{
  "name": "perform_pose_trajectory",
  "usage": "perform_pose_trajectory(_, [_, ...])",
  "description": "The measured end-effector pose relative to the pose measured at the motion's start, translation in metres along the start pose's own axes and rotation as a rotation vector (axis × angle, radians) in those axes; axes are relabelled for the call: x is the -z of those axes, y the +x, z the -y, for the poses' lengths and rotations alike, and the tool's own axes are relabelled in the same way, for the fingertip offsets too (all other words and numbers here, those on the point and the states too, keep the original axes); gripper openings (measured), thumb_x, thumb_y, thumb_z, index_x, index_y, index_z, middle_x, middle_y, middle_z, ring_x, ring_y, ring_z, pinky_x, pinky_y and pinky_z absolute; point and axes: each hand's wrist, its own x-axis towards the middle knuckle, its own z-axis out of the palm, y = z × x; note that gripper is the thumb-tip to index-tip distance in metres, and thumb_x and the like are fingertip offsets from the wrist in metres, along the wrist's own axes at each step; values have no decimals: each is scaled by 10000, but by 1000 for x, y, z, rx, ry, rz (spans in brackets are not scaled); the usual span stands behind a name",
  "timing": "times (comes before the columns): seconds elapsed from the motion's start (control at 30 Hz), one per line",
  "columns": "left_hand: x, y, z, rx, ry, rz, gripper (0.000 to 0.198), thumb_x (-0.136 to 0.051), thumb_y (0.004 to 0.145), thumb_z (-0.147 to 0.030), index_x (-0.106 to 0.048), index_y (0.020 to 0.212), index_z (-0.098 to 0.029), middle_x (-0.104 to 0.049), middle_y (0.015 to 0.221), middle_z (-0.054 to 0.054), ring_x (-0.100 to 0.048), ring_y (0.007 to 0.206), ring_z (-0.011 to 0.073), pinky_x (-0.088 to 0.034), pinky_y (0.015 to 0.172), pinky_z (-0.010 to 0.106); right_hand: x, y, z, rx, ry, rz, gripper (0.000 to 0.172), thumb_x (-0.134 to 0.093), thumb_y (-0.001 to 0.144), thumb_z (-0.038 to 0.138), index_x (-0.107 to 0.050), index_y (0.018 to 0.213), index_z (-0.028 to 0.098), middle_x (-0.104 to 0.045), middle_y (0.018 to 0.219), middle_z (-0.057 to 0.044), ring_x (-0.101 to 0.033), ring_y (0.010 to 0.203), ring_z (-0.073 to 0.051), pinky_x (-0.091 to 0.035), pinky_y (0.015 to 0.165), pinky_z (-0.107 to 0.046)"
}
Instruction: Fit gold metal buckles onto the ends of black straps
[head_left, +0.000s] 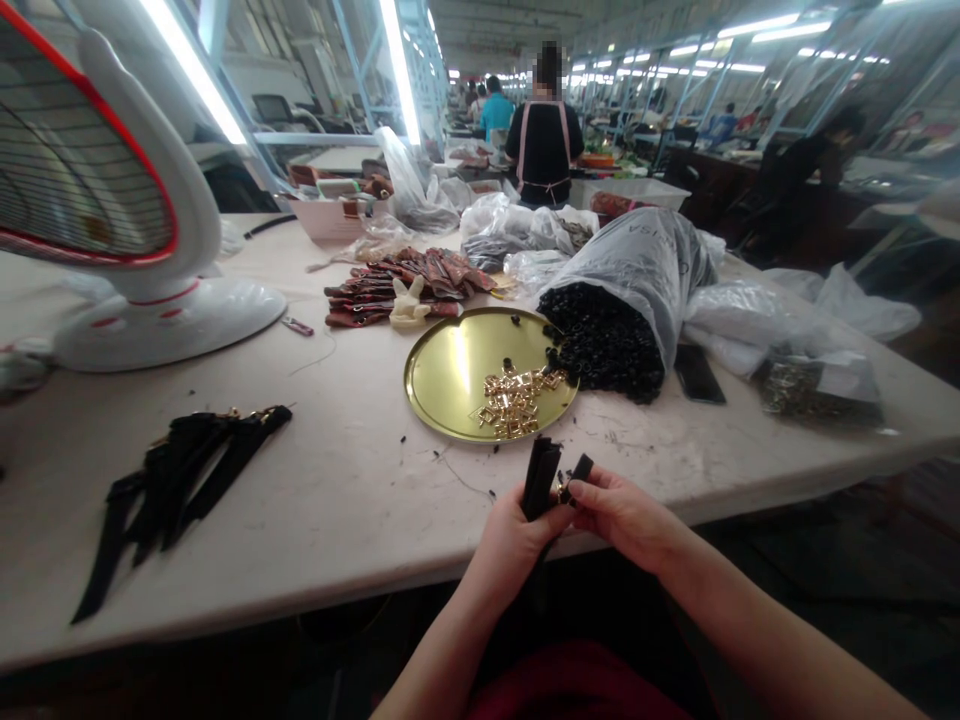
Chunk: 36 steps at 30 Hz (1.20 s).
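Left hand (517, 552) observed closed around a folded flat black strap (540, 478), material not resolved, held upright just above the near table edge. Right hand (622, 515) observed in a pinch, with the fingers closed on a short black strap end (579, 466). A small gold metal fitting (564, 492) is seen between the two hands, its exact seating hidden by the fingers. The two hands are held close together. Handling note: a short pinch close to the fitting is judged to give steadier control than a grip further along the strap.

Containers: a round shallow brass tray (442, 370) lies on the white work table (225, 520) and holds a small heap of gold metal buckles (514, 402), with a few dark pieces near its far rim. A grey translucent plastic bag (630, 270) lies on its side beside the tray, spilling a mass of small glossy black pieces (600, 345). A clear plastic bag of metal parts (817, 392) is placed further right. To the left, a bundle of black straps with gold fittings (180, 480) lies on the table.
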Motion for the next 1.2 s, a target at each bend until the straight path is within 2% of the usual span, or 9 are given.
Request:
perform_pose_trajectory(0.1, [0, 2, 0, -18, 13, 6, 256, -688, 631, -350, -618, 752, -135, -580, 619, -12, -479, 562, 122, -383, 554, 234, 0, -1, 0, 95, -155, -57, 234, -673, 686, 346, -584, 828, 182, -620, 794, -7, -537, 678, -122, -408, 640, -262])
perform_pose_trajectory(0.23, [-3, 3, -2, -2, 40, 3, 265, -649, 661, -392, -595, 719, -140, -569, 608, -10, -476, 555, 122, -372, 532, 227, -1, 1, 0, 409, -614, -250, 166, -619, 736, 335, -533, 715, 194, -550, 674, 8, -508, 657, -142, -404, 618, -277])
perform_pose_trajectory(0.37, [-6, 5, -2, 15, 38, -48, 244, -636, 666, -374, -557, 651, -143, -522, 555, -22, -455, 526, 115, -365, 503, 217, 0, 2, -5, 737, -1027, -353, 77, -537, 797, 276, -565, 760, 214, -579, 796, -48, -532, 775, -190, -431, 709, -340])
perform_pose_trajectory(0.5, [-5, 7, 2, 22, -35, -99, 256, -655, 647, -383, -561, 671, -146, -545, 583, -20, -477, 538, 118, -389, 521, 221, 3, -4, -12, 893, -1204, -293, 178, -508, 809, 226, -602, 959, 248, -611, 938, -78, -546, 883, -219, -435, 795, -393])
perform_pose_trajectory(0.77, [-2, 10, 11, 54, -19, -67, 303, -671, 625, -410, -522, 580, -150, -511, 498, -28, -455, 471, 104, -368, 475, 225, -2, -9, -8, 758, -935, -239, 170, -448, 843, 222, -610, 892, 218, -590, 882, -67, -549, 843, -197, -445, 753, -328])
perform_pose_trajectory(0.9, [-4, 15, 16, 26, 38, -151, 288, -675, 618, -373, -557, 757, -150, -518, 529, -41, -458, 452, 107, -373, 448, 223, -6, -7, -11, 671, -859, -189, 196, -416, 863, 258, -604, 864, 204, -577, 855, -64, -543, 810, -186, -441, 732, -311])
perform_pose_trajectory(1.07, [-3, 25, 18, 2, 87, -64, 293, -659, 647, -389, -625, 805, -145, -568, 579, -19, -491, 516, 117, -403, 513, 227, 7, 0, -5, 663, -932, -139, 211, -407, 867, 293, -594, 860, 196, -571, 849, -58, -541, 806, -174, -440, 726, -297])
perform_pose_trajectory(1.13, [0, 30, 17, 80, 75, -118, 320, -648, 642, -445, -613, 714, -135, -540, 503, -20, -455, 451, 106, -365, 453, 221, 25, 9, 9, 702, -1000, -214, 199, -429, 858, 304, -569, 950, 196, -575, 893, -58, -544, 821, -169, -443, 738, -289])
perform_pose_trajectory(1.2, [3, 36, 15, 164, 42, -179, 386, -636, 621, -515, -586, 652, -133, -513, 442, -21, -402, 378, 91, -309, 392, 216, 49, 25, 28, 713, -1117, -423, 197, -435, 856, 290, -534, 988, 182, -573, 906, -58, -547, 802, -158, -446, 731, -274])
